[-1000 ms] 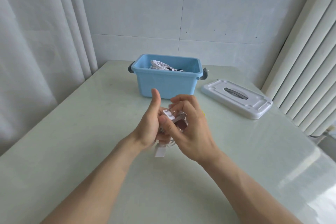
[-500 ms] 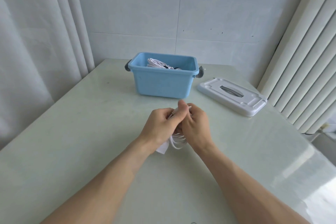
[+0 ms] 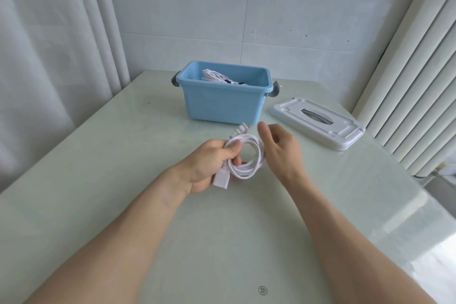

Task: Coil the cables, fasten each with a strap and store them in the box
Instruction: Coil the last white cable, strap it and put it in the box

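Compared with 0.5 s earlier, when both hands were closed together over the bundle, the right hand has come away and the coil now hangs from the left hand alone. Left to right: a pale curtain (image 3: 49, 81) borders the table (image 3: 98, 180); the left hand (image 3: 209, 168) grips the coiled white cable (image 3: 249, 158), thumb and fingers curled round 1 side of the loops, with a rectangular connector (image 3: 221, 180) hanging below the palm and a pronged plug (image 3: 243, 128) projecting at the far side of the coil. Just right of the coil, the right hand (image 3: 281, 148) is loosely open, fingers relaxed and holding nothing, apparently not touching the cable. Behind the hands stands the blue box (image 3: 222, 103), uncovered and already holding at least 1 white coiled cable (image 3: 214, 76). Its white lid (image 3: 318, 122) lies flat on the table to the right, near the vertical blinds (image 3: 407, 81). Whether a strap is fastened round the held coil cannot be told. The step in hand appears to be the end of coiling or fastening; the next move would call for a strap if none is on, otherwise carrying the coil forward over the box rim.
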The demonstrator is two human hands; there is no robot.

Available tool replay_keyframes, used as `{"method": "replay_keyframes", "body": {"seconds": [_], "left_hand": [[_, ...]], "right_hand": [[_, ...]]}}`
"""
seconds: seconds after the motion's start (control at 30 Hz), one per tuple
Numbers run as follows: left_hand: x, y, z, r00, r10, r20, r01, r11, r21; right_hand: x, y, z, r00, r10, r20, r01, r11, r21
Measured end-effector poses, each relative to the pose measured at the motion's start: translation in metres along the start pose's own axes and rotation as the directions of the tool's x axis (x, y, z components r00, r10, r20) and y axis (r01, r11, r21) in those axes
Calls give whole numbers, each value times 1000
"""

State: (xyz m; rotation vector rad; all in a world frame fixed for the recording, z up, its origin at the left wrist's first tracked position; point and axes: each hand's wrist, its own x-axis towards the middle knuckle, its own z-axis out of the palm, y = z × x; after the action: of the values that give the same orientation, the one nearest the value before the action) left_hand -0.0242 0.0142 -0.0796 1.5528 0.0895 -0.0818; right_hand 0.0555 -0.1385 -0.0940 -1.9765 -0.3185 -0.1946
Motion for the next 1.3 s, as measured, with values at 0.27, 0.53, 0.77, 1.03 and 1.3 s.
{"method": "replay_keyframes", "body": {"seconds": [0.27, 0.53, 0.77, 1.03, 1.3], "left_hand": [[1, 6, -9, 995, -71, -69, 35, 903, -429], [7, 3, -12, 987, -24, -156, -38, 924, -381], [9, 1, -10, 957, 162, -240, -252, 875, -414], [18, -1, -15, 888, 126, -442, -314, 869, -382], [22, -6, -20, 813, 163, -559, -322, 926, -199]], "right_hand": [[14, 31, -21, 984, 144, 106, -67, 846, -530], [14, 30, -11, 992, 43, 121, 37, 809, -587], [3, 16, 4, 999, -24, 35, 32, 964, -263], [-16, -19, -2, 997, 79, 1, -76, 944, 321], [-28, -28, 5, 984, -135, 116, 80, 916, 392]]}}
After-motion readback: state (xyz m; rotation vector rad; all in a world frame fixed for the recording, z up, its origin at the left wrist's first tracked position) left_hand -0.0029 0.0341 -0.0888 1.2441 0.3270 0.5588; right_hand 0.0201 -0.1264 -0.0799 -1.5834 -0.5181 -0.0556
